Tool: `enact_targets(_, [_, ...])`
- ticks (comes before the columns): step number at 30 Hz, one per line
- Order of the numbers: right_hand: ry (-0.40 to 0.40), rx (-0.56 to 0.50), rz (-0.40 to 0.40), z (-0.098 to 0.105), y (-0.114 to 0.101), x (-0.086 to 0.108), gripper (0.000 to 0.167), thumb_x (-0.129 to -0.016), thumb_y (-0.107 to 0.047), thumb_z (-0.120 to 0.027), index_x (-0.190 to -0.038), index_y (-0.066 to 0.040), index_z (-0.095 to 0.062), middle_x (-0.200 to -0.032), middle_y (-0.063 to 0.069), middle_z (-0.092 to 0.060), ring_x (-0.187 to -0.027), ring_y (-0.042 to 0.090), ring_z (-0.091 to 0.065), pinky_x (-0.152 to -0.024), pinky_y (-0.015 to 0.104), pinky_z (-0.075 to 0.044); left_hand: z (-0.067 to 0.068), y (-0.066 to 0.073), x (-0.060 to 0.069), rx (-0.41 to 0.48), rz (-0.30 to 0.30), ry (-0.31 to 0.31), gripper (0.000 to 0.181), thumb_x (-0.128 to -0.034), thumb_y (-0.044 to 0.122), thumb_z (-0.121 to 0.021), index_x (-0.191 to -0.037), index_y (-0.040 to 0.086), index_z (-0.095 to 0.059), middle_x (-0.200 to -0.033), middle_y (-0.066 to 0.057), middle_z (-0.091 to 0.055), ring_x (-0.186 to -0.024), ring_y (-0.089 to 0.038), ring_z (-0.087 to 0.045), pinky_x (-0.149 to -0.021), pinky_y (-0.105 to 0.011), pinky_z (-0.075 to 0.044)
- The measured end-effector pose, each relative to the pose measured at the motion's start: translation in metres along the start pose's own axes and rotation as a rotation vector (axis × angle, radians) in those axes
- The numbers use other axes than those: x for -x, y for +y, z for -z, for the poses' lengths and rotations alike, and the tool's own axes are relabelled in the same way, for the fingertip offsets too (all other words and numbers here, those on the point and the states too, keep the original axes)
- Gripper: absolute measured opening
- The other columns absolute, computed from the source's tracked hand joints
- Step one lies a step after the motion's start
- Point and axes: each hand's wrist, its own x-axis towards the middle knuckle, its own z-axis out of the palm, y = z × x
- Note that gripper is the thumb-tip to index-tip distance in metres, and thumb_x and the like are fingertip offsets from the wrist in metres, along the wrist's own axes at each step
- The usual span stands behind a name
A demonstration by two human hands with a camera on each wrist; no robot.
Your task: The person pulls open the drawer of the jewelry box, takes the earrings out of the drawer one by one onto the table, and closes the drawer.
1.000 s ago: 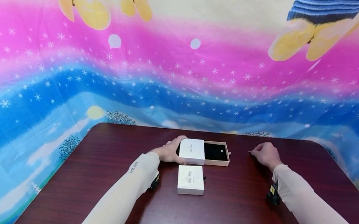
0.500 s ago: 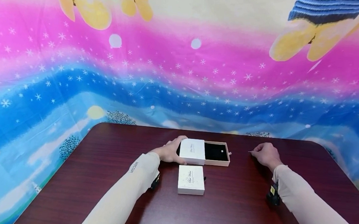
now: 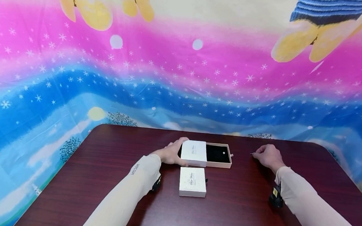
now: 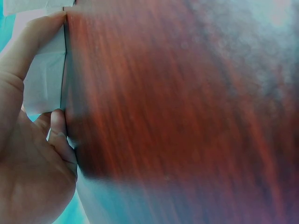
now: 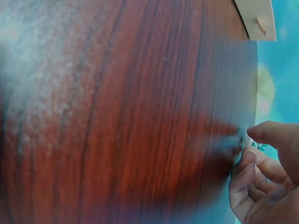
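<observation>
A white sleeve box (image 3: 193, 152) lies at the back middle of the table, its drawer (image 3: 217, 164) pulled out to the right, showing a black lining with a small shiny stud. My left hand (image 3: 171, 153) grips the sleeve's left end, thumb at the near side; in the left wrist view the hand (image 4: 35, 135) holds the white box (image 4: 44, 79). To the right of the drawer, my right hand (image 3: 267, 156) pinches a tiny thin piece (image 3: 251, 153) just above the tabletop. The right wrist view shows the hand (image 5: 268, 170) with a small pale piece (image 5: 246, 138) between thumb and finger.
A second white box (image 3: 192, 181) with a dark tab on its right side lies in front of the first one. A colourful printed cloth (image 3: 185, 63) hangs behind the dark red wooden table (image 3: 223, 217).
</observation>
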Motion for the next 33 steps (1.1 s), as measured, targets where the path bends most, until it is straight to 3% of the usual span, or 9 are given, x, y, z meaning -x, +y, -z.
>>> enact_targets(20, [0.019, -0.008, 0.012, 0.002, 0.002, -0.002, 0.027, -0.095, -0.023, -0.066, -0.091, 0.002, -0.073, -0.082, 0.010, -0.069, -0.074, 0.022, -0.057, -0.064, 0.031, -0.044, -0.001, -0.003, -0.003, -0.014, -0.012, 0.005, 0.102, -0.0779, 0.031, -0.086, -0.157, 0.019, -0.022, -0.147, -0.009, -0.044, -0.130, -0.033, -0.040, -0.111, -0.053, -0.033])
enact_targets(27, [0.004, -0.045, 0.005, 0.005, -0.002, -0.001, 0.031, -0.098, -0.025, -0.063, -0.098, 0.005, -0.072, -0.079, 0.013, -0.069, -0.071, 0.020, -0.057, -0.062, 0.031, -0.046, -0.006, -0.011, -0.011, -0.019, 0.001, -0.006, 0.103, -0.0788, 0.032, -0.085, -0.157, 0.023, -0.019, -0.147, -0.007, -0.042, -0.131, -0.031, -0.038, -0.112, -0.052, -0.032])
enact_targets(33, [0.000, -0.063, 0.015, 0.007, -0.006, 0.001, 0.033, -0.100, -0.024, -0.061, -0.104, 0.007, -0.071, -0.084, 0.016, -0.071, -0.072, 0.020, -0.060, -0.063, 0.031, -0.048, -0.003, -0.005, -0.005, -0.008, -0.007, -0.001, 0.102, -0.0791, 0.032, -0.085, -0.157, 0.019, -0.020, -0.147, -0.009, -0.043, -0.131, -0.032, -0.039, -0.112, -0.054, -0.032])
